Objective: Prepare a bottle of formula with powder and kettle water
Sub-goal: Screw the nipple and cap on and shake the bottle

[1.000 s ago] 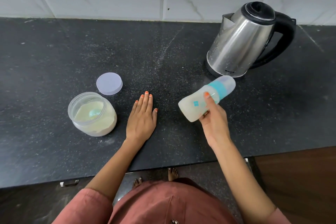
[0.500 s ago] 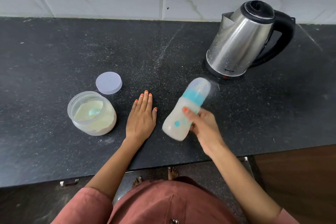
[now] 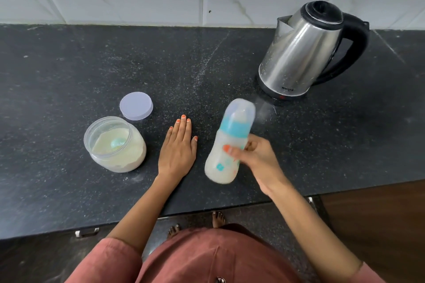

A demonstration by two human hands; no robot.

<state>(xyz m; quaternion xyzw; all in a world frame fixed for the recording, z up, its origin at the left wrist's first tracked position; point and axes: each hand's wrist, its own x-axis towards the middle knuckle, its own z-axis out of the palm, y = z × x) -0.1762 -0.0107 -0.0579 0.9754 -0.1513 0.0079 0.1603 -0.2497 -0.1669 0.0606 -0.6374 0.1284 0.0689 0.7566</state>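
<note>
Because the dark stone counter (image 3: 69, 57) fills most of my view, I start there: it runs under a white tiled wall, and everything for the task sits on or above it. Far right stands the steel kettle (image 3: 301, 53) on its base, lid shut, black handle turned away from me. My left hand (image 3: 178, 151) lies flat on the counter, fingers together and straight, gripping nothing. My right hand (image 3: 255, 158) is wrapped around the lower body of the baby bottle (image 3: 230, 142), thumb across its front, fingers curled behind; the bottle is lifted off the counter between my left hand and the kettle, tilted with its capped top pointing away, milky liquid inside and its outline smeared. I judge this to be the shaking step, powder and water already in and the teal collar on. Left of my flat hand sits the open powder jar (image 3: 115, 145), a pale scoop half buried in it, its round lid (image 3: 136, 105) just behind. Next, I should check for lumps, then close the jar.
</note>
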